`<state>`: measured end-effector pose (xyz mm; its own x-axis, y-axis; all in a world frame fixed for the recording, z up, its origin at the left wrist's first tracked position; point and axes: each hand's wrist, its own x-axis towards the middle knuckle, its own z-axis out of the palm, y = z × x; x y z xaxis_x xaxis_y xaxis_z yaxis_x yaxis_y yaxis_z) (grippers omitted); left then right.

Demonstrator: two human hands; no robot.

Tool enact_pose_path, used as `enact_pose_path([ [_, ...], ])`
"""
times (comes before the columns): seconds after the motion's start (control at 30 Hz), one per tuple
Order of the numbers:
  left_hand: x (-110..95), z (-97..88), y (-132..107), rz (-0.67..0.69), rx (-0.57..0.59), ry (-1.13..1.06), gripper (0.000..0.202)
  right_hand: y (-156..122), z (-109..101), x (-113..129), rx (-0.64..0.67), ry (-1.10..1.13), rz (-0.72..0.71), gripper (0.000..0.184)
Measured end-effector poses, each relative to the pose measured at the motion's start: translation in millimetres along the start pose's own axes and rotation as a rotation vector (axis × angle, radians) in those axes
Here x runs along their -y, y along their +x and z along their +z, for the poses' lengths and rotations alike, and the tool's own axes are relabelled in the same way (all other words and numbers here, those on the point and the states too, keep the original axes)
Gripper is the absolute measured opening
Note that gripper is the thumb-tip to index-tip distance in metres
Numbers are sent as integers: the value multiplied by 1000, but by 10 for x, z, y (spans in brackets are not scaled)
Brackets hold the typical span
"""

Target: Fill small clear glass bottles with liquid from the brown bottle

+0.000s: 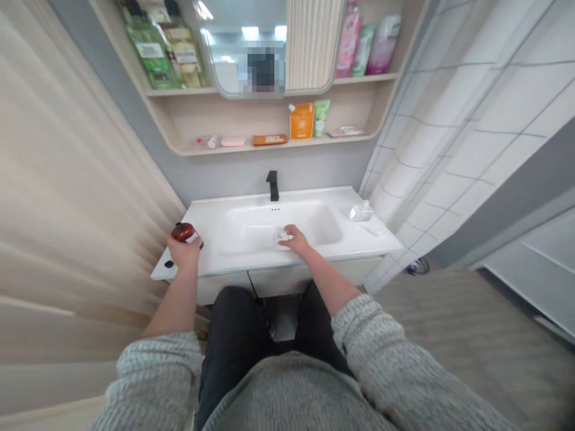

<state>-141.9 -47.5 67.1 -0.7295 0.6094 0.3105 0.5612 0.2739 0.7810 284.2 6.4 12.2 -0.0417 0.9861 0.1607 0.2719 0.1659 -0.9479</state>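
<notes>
Red container (183, 231) sits clasped in the left grip (185, 252), fingers wrapped round it just above the left edge of the sink (359, 240). The right grip (294, 239) is pinching a clear object (282, 237) over the basin, its fingers pressed together at the object's right side. Further right of that grip, a clear box (362, 211) rests on the sink's ledge, while a black tap (272, 185) stands behind the basin, between both grips.
</notes>
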Motion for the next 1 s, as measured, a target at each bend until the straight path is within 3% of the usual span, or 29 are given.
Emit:
enact_pose_path([
  [0.1,6,45,83,-118,-44,2,77,7,-2,-27,32,-15,-3,68],
  [0.23,-9,102,131,-114,-33,13,73,20,11,-61,43,-24,6,68],
  [0.37,-147,253,-49,29,24,-82,73,53,27,-53,58,-86,15,68],
  [0.53,-517,587,-476,257,247,-243,75,162,91,9,80,-226,103,65],
  [0.67,-730,871,-764,315,404,-272,72,208,128,22,74,-322,102,63],
  [0.83,-711,1118,-924,360,503,-228,80,208,128,-37,57,-339,67,66],
  [1.0,-651,1159,-935,492,530,-176,78,210,141,-83,90,-359,54,67],
])
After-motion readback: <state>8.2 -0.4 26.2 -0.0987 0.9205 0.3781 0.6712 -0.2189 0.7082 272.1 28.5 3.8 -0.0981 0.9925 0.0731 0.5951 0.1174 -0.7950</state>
